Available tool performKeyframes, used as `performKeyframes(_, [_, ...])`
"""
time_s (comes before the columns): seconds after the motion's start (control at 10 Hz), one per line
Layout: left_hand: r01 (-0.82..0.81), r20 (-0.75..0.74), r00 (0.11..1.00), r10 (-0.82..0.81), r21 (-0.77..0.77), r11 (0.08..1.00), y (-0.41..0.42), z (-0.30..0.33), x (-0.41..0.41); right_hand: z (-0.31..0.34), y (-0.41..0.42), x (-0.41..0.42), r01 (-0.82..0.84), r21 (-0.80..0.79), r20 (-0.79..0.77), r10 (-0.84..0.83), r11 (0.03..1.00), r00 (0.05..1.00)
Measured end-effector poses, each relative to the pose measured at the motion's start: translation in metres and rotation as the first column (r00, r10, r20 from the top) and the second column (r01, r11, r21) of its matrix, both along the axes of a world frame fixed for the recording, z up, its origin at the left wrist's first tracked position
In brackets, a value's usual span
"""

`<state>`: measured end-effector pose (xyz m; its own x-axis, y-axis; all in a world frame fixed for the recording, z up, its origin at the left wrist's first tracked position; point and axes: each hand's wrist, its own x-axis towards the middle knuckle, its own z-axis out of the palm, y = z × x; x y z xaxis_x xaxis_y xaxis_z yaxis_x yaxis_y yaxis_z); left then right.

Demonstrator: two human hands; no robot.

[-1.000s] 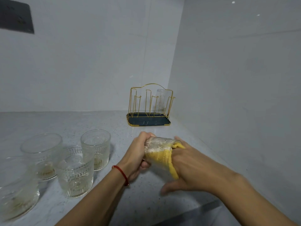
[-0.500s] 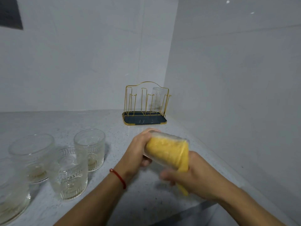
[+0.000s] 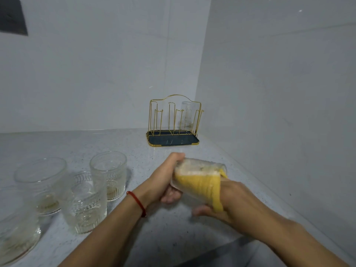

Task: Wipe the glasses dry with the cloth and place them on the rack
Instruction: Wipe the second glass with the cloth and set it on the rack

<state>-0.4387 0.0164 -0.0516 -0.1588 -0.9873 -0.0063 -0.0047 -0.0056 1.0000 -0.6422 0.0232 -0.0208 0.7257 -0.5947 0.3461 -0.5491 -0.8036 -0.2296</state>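
My left hand point(image 3: 163, 180) grips the base of a clear patterned glass point(image 3: 200, 167) held on its side above the counter. A yellow cloth point(image 3: 200, 186) is stuffed inside it and trails out of the mouth. My right hand point(image 3: 227, 201) holds the cloth at the glass's open end, its fingers hidden inside. A gold wire rack point(image 3: 173, 120) on a dark tray stands in the far corner, with one glass point(image 3: 187, 114) upside down on its right peg. Several more glasses point(image 3: 108, 178) stand upright at the left.
The speckled grey counter point(image 3: 134, 151) runs to white walls behind and on the right. A dark panel point(image 3: 11, 18) hangs on the back wall, top left. A dark strip point(image 3: 221, 253) lies at the counter's near edge.
The glass has turned in my hands and the cloth has shifted inside it; my right hand has twisted at the mouth. The view has drifted slightly.
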Motion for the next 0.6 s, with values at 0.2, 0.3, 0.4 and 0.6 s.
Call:
performKeyframes(0.2, [-0.240, 0.021, 0.963, 0.269, -0.385, 0.891, 0.003, 0.002, -0.019, -0.019, 0.020, 0.011, -0.246, 0.672, 0.561, -0.263, 0.699, 0.785])
performKeyframes(0.3, [-0.201, -0.005, 0.969, 0.248, -0.600, 0.775, 0.000, -0.008, -0.014, -0.015, 0.028, 0.008, -0.657, 0.703, 0.692, -0.470, 0.271, 0.547])
performKeyframes(0.4, [-0.099, 0.034, 0.993, 0.116, -0.315, 0.944, 0.005, 0.000, -0.009, 0.002, 0.015, -0.001, -0.182, 0.513, 0.452, -0.083, 0.839, 0.888])
performKeyframes(0.6, [-0.224, 0.114, 0.962, 0.249, -0.197, 0.954, -0.003, -0.004, -0.010, -0.010, -0.004, 0.005, 0.002, 0.230, 0.122, -0.031, 0.973, 0.992])
